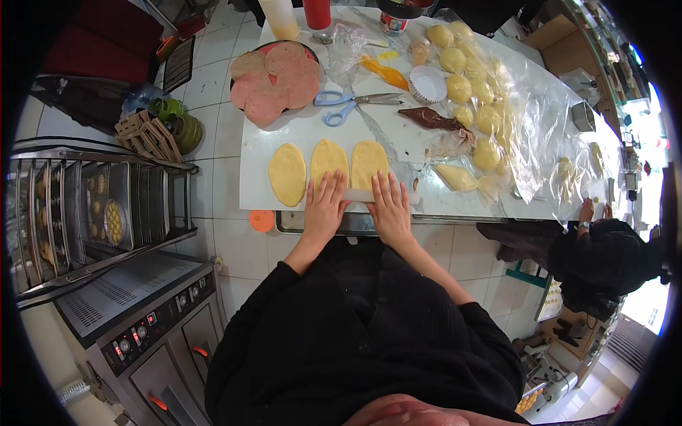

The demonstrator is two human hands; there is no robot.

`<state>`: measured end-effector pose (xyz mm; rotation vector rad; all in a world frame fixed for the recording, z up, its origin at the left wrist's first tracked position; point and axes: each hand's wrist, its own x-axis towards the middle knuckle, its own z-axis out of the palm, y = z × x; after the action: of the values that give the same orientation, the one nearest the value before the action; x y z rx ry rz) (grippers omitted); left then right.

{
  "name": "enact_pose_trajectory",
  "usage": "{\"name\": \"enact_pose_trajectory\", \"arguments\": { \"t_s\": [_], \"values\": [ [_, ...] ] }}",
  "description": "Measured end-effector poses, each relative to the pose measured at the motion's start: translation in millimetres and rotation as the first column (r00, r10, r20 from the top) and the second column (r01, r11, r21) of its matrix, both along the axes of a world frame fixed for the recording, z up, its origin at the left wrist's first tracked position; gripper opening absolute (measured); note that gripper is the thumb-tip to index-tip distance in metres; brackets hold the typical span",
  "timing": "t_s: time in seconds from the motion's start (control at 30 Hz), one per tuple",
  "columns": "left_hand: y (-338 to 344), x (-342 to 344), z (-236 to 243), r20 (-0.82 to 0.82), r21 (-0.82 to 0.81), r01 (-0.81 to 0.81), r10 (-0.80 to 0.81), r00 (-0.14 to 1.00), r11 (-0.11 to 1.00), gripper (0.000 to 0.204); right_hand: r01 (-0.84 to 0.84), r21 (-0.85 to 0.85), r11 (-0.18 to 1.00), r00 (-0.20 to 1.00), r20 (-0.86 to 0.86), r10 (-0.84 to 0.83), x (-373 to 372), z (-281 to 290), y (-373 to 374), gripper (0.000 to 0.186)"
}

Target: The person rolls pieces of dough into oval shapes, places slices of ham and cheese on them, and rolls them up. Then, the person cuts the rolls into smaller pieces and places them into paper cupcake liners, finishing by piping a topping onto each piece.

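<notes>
Three flattened pale-yellow dough pieces lie side by side on the marble table (252, 170): an oval (286, 175) at left, a middle piece (328, 153) and a right piece (369, 155). A light rolling pin (359, 195) lies across the lower edge of the right two. My left hand (324, 202) and my right hand (388, 207) rest on it, both open with fingers stretched out. Blue-handled scissors (334, 117) lie beyond, with a plate of pink round slices (277, 85) at back left and a brown piping bag (430, 119) to the right.
Dough balls (459, 88) lie under plastic at right, near a yellow piping bag (455, 177). A tray rack (142, 213) and steel oven (135, 312) stand left. A person in dark clothes (590, 259) works at the table's right end. Bottles (283, 18) stand at the back.
</notes>
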<state>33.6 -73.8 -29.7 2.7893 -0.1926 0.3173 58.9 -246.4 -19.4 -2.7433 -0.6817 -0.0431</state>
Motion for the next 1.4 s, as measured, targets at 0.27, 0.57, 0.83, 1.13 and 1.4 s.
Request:
{"name": "enact_pose_trajectory", "arguments": {
  "t_s": [0.27,0.57,0.83,1.13,1.4],
  "values": [
    [24.5,-7.3,7.9,0.167,-0.178,0.104,-0.074,0.983,0.979,0.04,-0.293,0.33,0.897,0.956,0.12,0.269,22.3,9.9,-16.1,0.045],
    [52.5,66.1,-2.9,0.017,0.027,-0.067,0.067,0.998,0.997,0.054,-0.108,0.033,0.994,0.989,0.1,0.104,87.8,-7.1,39.1,0.061],
    [62.0,168.4,-3.7,0.131,0.086,-0.229,0.216,0.967,0.97,0.054,0.078,-0.032,0.996,0.957,0.283,-0.066,187.7,-8.5,70.0,0.061],
    [38.5,122.2,2.1,0.173,-0.121,-0.206,0.225,0.959,0.971,0.059,-0.293,0.223,0.93,0.943,-0.091,0.319,179.0,12.3,41.5,0.038],
    [-12.0,71.4,-18.5,-0.099,-0.206,-0.126,0.108,0.989,0.97,0.061,-0.337,0.191,0.922,0.938,-0.016,0.346,183.7,12.8,27.8,0.027]
  ]
}}
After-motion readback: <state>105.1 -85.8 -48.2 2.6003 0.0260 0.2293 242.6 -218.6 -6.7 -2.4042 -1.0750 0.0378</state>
